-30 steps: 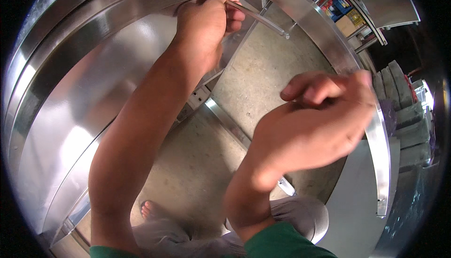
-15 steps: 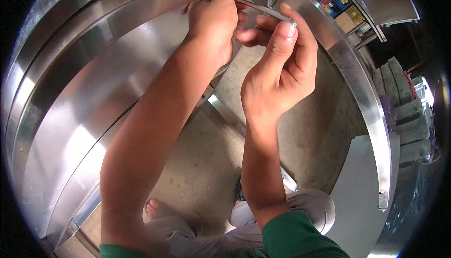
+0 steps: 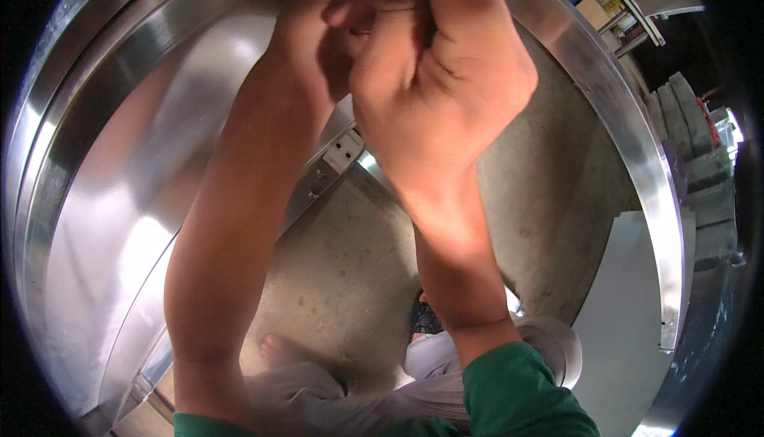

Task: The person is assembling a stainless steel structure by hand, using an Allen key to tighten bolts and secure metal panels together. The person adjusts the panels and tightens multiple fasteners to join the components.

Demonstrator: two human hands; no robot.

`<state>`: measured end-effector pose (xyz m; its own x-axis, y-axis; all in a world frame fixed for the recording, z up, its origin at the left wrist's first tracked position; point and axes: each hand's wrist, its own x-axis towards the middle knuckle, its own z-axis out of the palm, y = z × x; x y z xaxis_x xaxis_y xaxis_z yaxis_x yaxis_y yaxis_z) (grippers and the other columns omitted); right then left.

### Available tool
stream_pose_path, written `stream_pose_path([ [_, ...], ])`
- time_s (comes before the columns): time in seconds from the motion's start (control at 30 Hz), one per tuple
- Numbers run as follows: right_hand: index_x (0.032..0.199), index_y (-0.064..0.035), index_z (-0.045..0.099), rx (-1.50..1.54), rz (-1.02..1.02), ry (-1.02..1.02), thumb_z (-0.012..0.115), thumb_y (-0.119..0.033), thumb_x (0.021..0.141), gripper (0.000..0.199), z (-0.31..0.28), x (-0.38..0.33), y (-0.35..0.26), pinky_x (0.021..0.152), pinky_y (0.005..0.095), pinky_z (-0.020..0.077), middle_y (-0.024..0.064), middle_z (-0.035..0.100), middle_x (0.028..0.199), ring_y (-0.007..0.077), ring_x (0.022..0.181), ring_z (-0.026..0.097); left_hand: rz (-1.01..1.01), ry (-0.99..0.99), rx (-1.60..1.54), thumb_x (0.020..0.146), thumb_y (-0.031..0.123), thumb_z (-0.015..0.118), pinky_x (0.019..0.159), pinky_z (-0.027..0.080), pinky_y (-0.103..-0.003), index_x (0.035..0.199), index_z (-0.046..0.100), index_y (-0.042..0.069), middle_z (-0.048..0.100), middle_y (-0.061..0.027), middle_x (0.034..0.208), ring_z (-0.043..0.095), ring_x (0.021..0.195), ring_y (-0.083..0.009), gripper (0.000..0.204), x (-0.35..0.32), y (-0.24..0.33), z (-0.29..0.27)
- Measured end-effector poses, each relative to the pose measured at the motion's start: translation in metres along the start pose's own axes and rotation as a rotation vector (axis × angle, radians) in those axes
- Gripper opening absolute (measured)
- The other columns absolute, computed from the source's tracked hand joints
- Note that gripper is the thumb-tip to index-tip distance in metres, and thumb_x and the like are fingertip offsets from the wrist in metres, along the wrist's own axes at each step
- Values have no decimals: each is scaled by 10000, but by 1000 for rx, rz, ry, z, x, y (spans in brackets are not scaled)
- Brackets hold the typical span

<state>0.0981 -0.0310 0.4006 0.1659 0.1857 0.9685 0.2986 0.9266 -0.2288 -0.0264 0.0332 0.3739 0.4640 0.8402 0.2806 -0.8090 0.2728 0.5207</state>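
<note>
Both my hands are close together at the top of the view, by the far bar of a shiny steel frame (image 3: 593, 71). My right hand (image 3: 446, 79) is bent over with its fingers curled toward the left one, and its fingertips run up to the picture's edge. Partly behind it is my left hand (image 3: 314, 3), also closed, with most of its fingers covered. Whatever the two hands hold is out of sight. Left of my left forearm stands a bright, smooth steel panel (image 3: 103, 222).
Below my hands, a crossbar carries a white socket-like block (image 3: 344, 152). A flat grey sheet (image 3: 625, 302) lies at the lower right. Grey bundles (image 3: 708, 174) are stacked beyond the frame. Farther back stands a rack (image 3: 629, 11) with boxes. My legs are below.
My right hand has moved up and left and turned over, onto my left hand. The thin metal rod at its fingertips no longer shows. My left hand has shifted slightly up and left.
</note>
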Motion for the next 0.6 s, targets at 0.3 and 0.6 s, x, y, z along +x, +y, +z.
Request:
stream_pose_path([
  [0.3, 1023, 24, 676, -34, -113, 25, 633, -17, 924, 116, 1, 4, -7, 640, 283, 542, 124, 695, 845, 221, 671, 671, 22, 197, -21, 989, 224, 547, 539, 417, -248, 911, 642, 89, 589, -9, 735, 513, 577, -91, 183, 0, -6, 13],
  [0.6, 990, 8, 671, -56, -162, 72, 659, -26, 908, 90, 8, -8, -16, 608, 287, 530, 110, 676, 818, 218, 631, 638, 209, 512, 205, 975, 230, 582, 572, 443, -259, 971, 666, 70, 647, -49, 810, 562, 625, -113, 181, -6, 4, 21],
])
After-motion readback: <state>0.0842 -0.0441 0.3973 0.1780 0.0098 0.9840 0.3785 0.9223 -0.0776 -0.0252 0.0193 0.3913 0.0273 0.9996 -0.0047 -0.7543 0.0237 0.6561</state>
